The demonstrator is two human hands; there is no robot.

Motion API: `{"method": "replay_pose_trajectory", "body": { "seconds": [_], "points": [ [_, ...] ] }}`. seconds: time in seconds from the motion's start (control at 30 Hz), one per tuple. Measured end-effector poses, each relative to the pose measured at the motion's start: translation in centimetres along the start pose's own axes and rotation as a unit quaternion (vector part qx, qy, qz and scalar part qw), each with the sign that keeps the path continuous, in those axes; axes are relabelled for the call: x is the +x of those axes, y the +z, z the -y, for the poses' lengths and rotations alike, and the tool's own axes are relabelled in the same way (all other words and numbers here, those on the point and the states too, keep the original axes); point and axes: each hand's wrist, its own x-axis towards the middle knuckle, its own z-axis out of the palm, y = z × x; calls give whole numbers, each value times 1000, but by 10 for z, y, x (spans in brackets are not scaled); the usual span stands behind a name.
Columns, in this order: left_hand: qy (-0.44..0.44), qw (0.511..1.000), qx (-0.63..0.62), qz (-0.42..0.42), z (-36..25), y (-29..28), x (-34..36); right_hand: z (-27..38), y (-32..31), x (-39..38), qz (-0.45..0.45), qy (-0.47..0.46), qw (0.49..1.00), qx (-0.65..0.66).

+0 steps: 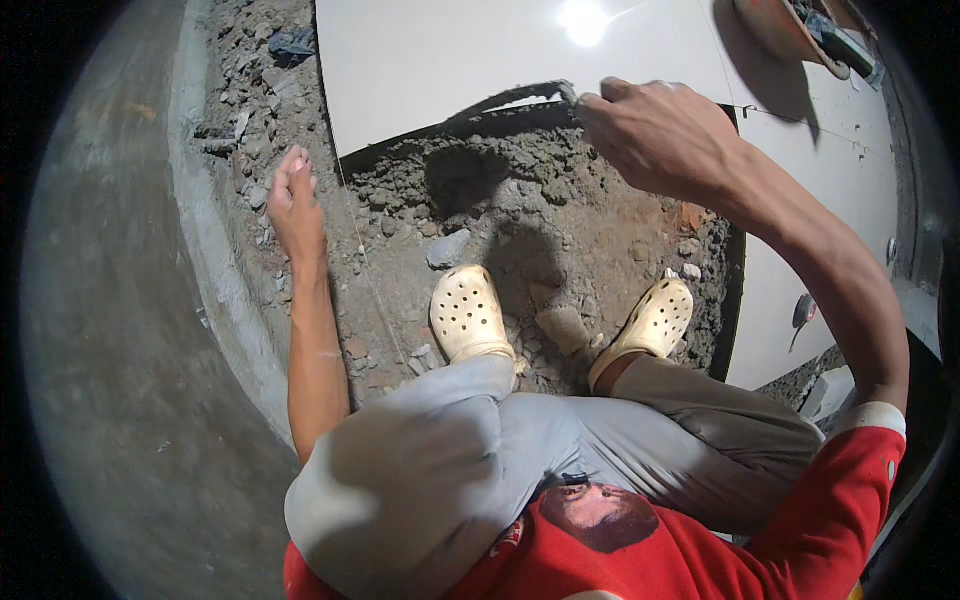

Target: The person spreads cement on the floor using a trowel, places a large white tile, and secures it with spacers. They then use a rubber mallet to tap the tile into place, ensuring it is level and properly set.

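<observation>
Just left of the near-left corner of the large white tile (400, 60), the left hand (296, 205) is over rubble (255, 160), fingers loosely curled; I cannot tell whether they hold anything. A thin string (362, 240) runs from that corner toward the person. By the tile's near edge is a dark, thin tool (505, 96), apparently a trowel, its long axis roughly left to right along that edge. It points leftward from the right hand (640, 135), the nearer one, seemingly closed around its right end; the left hand is well apart.
</observation>
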Motion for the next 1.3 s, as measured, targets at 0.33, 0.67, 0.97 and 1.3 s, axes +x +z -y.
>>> {"method": "replay_pose_trajectory", "body": {
  "seconds": [0.33, 0.67, 0.97, 1.3],
  "points": [
    [-6, 1000, -3, -14, -1, -10, -4, -56, 13, -36, 2, 54, 995, -85],
    [116, 974, 192, -5, -23, 16, -2, -77, 38, -75, 71, 124, 984, 107],
    [295, 884, 275, 237, -39, 76, -15, -116, 51, -109, 135, 155, 967, 151],
    [334, 820, 367, 286, -45, 137, 0, -83, 115, -231, 113, 308, 838, 437]
  ]
}}
